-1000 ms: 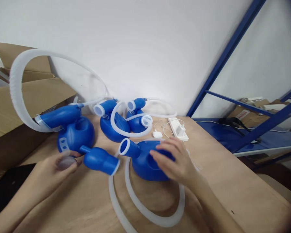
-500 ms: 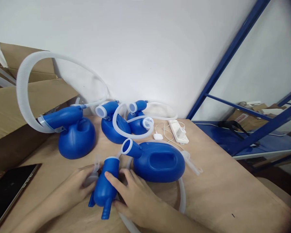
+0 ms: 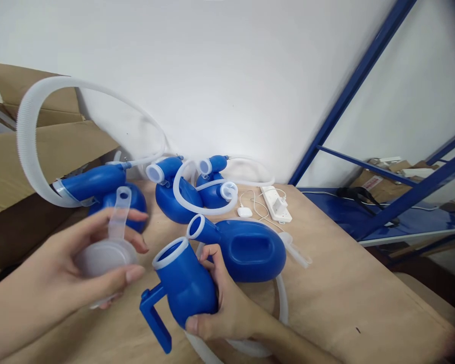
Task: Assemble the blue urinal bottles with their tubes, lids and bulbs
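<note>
My left hand (image 3: 79, 258) is closed around a translucent plastic cap (image 3: 108, 257) whose strap with a hole sticks up between the fingers. In my right hand (image 3: 227, 298) is a blue plastic funnel piece (image 3: 187, 283), its white-rimmed mouth tilted up toward the left hand. A blue handle-like arm hangs from the funnel's left side. The cap and the funnel's rim are apart. Just behind my right hand, a blue bottle (image 3: 250, 250) lies on the table with its open neck pointing left. A white corrugated hose (image 3: 282, 298) runs under and behind it.
Several blue bottles (image 3: 178, 197) with funnels and hoses stand along the wall. A cardboard box (image 3: 41, 146) is at left. A white power strip (image 3: 276, 203), an earbud case (image 3: 244, 212) and another translucent cap (image 3: 296, 250) lie on the wooden table (image 3: 345, 283). A blue metal rack (image 3: 349, 91) stands right.
My right hand moved from the lying bottle to the blue funnel piece, took hold of it and lifted and turned it mouth-up. My left hand, with the cap, drew back left and rose.
</note>
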Demonstrator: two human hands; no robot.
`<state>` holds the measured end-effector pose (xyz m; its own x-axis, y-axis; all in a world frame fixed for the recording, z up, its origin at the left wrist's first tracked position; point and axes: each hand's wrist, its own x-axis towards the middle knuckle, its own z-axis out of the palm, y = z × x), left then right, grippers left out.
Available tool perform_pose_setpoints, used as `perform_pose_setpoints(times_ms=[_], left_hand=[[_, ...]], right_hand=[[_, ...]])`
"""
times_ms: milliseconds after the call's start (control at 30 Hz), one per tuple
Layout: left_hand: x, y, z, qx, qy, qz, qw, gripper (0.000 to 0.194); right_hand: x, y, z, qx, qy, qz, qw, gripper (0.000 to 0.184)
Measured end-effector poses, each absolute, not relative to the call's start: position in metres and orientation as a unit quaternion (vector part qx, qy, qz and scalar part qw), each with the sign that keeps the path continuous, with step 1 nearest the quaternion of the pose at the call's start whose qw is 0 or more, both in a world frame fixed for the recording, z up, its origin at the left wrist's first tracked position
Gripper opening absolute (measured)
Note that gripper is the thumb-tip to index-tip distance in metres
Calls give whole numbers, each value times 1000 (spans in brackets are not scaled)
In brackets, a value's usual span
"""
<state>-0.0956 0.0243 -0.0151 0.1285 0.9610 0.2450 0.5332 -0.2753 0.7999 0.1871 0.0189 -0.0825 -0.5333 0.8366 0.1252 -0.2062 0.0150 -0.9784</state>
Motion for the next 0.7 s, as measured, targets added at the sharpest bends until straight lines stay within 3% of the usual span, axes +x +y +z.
perform_pose_setpoints(times_ms=[100,133,233,300,400,567,700], left_hand=[[-74,42,7,657,506,410,380,97],[-64,46,12,662,501,405,384,95],[-35,56,20,729,466,370,337,57],[-23,59,21,777,438,360,272,46],[-14,60,18,802,426,346,234,56],[-7,58,5,785,398,336,335,49],[-10,59,-9,761,372,339,409,58]], right_hand=[[194,24,-82,-232,-569,675,409,84],[197,26,-83,-232,-561,677,417,87],[204,32,-86,-246,-535,669,454,92],[209,35,-85,-256,-541,657,458,94],[213,35,-84,-240,-551,672,434,90],[206,30,-98,-213,-435,743,462,78],[201,27,-102,-230,-320,822,411,76]])
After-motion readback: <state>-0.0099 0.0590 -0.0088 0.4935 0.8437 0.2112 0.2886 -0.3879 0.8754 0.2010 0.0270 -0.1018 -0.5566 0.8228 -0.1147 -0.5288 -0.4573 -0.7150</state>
